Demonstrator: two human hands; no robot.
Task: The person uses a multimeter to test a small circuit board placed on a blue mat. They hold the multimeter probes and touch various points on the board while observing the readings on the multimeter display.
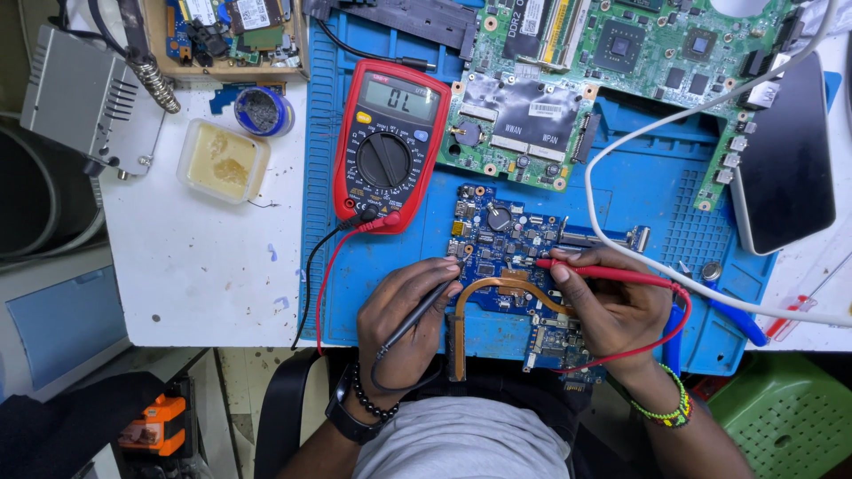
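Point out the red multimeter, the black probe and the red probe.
red multimeter (384, 160): head view, on its black dial.
black probe (424, 312): head view, mid-shaft, in the left hand.
red probe (612, 274): head view, mid-shaft, in the right hand.

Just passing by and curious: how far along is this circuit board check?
Done: the red multimeter is on, leads plugged in. In hand: the left hand holds the black probe and the right hand the red probe on the blue board. How much remains is unclear.

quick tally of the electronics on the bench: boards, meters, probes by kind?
Circuit boards: 3 (blue board, green board, boxed board)
Multimeter: 1
Probes: 2 (black probe in left hand, red probe in right hand)
Total: 6
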